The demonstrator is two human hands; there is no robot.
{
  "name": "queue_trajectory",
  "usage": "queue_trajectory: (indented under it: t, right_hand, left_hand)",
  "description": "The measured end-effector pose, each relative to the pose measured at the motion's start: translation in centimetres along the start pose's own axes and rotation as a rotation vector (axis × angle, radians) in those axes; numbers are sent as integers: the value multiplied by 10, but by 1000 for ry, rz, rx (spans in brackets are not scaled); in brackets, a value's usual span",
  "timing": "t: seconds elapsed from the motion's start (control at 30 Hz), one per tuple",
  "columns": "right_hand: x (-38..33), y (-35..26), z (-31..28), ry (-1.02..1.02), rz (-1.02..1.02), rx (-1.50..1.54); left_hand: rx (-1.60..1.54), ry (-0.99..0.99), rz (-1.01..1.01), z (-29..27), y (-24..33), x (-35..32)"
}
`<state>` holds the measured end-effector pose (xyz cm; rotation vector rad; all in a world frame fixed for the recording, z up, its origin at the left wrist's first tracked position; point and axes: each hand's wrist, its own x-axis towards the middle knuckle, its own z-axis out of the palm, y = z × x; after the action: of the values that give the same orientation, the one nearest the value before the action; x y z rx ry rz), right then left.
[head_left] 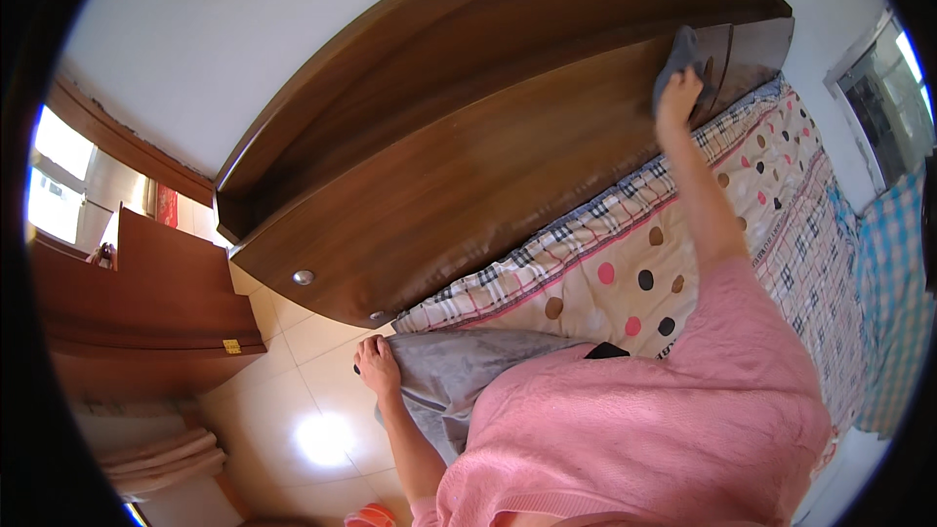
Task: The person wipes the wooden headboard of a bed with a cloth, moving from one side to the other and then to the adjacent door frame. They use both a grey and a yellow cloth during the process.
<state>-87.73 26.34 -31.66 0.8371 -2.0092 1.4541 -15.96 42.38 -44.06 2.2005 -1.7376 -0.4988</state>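
My right hand [680, 96] reaches far forward, its fingers closed on a dark grey cloth [676, 57]. The cloth is pressed to the front of a brown wooden headboard [468, 156], near its right end. Part of the cloth lies under the hand and is hidden. At the left, my left hand [378, 367] rests on the knee of my grey trousers [459, 361], fingers laid over it and holding nothing that I can see. Below the headboard spreads a bed cover [586, 312] with dots and a plaid border.
A reddish-brown cabinet [146, 293] stands at the left, over a tiled floor [303, 381]. Folded pinkish cloth [166, 459] lies at the lower left, and an orange-red item [370, 515] on the floor. A blue checked cloth [890, 303] hangs below a window [883, 88] at the right.
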Motion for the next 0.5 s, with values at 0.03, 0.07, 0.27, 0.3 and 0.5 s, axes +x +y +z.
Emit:
queue_trajectory:
  t: [0.03,0.07,0.27,0.3,0.5]
  right_hand:
    - [-36,-16,10,6,16,35]
    - [-66,-26,5,23,32,59]
    - [-112,46,-12,-77,583,-29]
    - [-96,77,-13,-75,711,244]
    - [6,-23,-5,-38,87,109]
  left_hand:
    - [8,12,-2,-4,-6,-4]
    - [13,24,-8,-5,-7,-6]
    - [4,32,19,2,-2,-5]
    - [-2,26,28,7,-1,-3]
    - [11,47,23,0,0,-7]
